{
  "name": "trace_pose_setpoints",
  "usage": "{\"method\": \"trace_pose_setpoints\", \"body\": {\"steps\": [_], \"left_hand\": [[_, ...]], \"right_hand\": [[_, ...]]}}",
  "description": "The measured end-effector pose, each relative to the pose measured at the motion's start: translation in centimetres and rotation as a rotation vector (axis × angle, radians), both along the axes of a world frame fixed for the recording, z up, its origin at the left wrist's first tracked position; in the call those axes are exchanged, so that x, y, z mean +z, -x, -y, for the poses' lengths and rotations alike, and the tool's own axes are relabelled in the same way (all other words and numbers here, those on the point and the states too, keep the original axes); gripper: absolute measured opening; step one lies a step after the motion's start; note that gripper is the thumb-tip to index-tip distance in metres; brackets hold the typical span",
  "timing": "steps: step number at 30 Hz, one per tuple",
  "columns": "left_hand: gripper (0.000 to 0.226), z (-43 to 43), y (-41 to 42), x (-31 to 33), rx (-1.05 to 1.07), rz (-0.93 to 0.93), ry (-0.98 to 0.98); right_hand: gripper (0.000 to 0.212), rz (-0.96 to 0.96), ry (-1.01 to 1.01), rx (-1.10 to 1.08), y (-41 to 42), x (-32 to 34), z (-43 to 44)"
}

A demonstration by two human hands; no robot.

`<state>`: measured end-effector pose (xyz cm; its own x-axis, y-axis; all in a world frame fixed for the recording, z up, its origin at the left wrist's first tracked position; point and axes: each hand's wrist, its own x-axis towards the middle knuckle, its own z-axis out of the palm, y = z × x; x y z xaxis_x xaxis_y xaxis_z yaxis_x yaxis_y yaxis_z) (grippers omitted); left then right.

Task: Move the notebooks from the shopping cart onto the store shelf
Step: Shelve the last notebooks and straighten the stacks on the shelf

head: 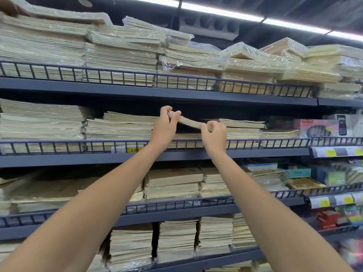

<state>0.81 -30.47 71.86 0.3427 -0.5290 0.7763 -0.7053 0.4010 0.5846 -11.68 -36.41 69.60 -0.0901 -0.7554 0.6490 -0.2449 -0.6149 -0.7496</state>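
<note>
Head view: left hand (165, 125) and right hand (214, 134) pinch the notebooks (191, 123) at each end; good, they look light but bendy

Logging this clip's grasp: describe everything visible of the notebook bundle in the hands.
The bundle is a thin stack of notebooks seen edge-on, pale cream-green paper. It is tilted, left end higher. The left hand pinches the raised end; the right hand grips the lower end. It sits over a low stack on the shelf, behind the wire rail, between taller stacks; contact below cannot be told.
</note>
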Motion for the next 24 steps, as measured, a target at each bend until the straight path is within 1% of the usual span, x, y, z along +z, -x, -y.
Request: {"method": "trace_pose_setpoints", "body": {"steps": [2,3,5,6,8,10,11,13,14,17,20,21,24], "left_hand": [[0.044,0.7,-0.6,0.0,0.033,-0.004,-0.002],[0.044,0.8,-0.7,0.0,0.047,0.006,-0.002],[0.046,1.0,-1.5,0.0,0.070,0.037,-0.007],[0.046,1.1,-1.6,0.0,0.091,0.065,-0.013],[0.046,1.1,-2.6,-0.1,0.217,0.185,-0.018],[0.044,0.7,-3.5,0.0,0.414,0.357,0.052],[0.043,0.4,-3.9,0.1,0.494,0.446,0.103],[0.049,-0.3,-5.5,0.7,0.577,0.583,0.152],[0.051,-0.5,-5.9,1.2,0.572,0.604,0.138],[0.051,-0.9,-7.7,2.0,0.533,0.591,-0.039],[0.056,-1.0,-9.1,1.8,0.581,0.679,-0.281],[0.059,-0.9,-9.3,1.5,0.598,0.695,-0.331],[0.062,-0.7,-9.9,1.0,0.658,0.724,-0.318]], "right_hand": [[0.037,-0.181,-0.031,-0.140,-1.1,-0.5,0.3],[0.038,-0.247,-0.010,-0.228,-1.1,-0.7,0.2],[0.037,-0.339,0.146,-0.330,-1.7,-0.6,0.0],[0.036,-0.381,0.227,-0.319,-1.9,-0.3,-0.2],[0.035,-0.428,0.309,-0.185,-3.2,0.3,-0.7],[0.036,-0.447,0.347,-0.072,-4.3,0.7,-1.0],[0.036,-0.456,0.371,-0.056,-4.4,0.9,-1.0],[0.032,-0.436,0.413,-0.078,-5.1,1.2,-0.8],[0.029,-0.409,0.419,-0.108,-4.9,1.4,-0.6],[0.025,-0.337,0.379,-0.187,-5.6,1.8,-0.3],[0.024,-0.321,0.364,-0.212,-6.5,1.9,-0.2],[0.024,-0.321,0.365,-0.221,-6.6,1.8,-0.2],[0.026,-0.325,0.377,-0.260,-6.9,1.7,-0.1]]}}
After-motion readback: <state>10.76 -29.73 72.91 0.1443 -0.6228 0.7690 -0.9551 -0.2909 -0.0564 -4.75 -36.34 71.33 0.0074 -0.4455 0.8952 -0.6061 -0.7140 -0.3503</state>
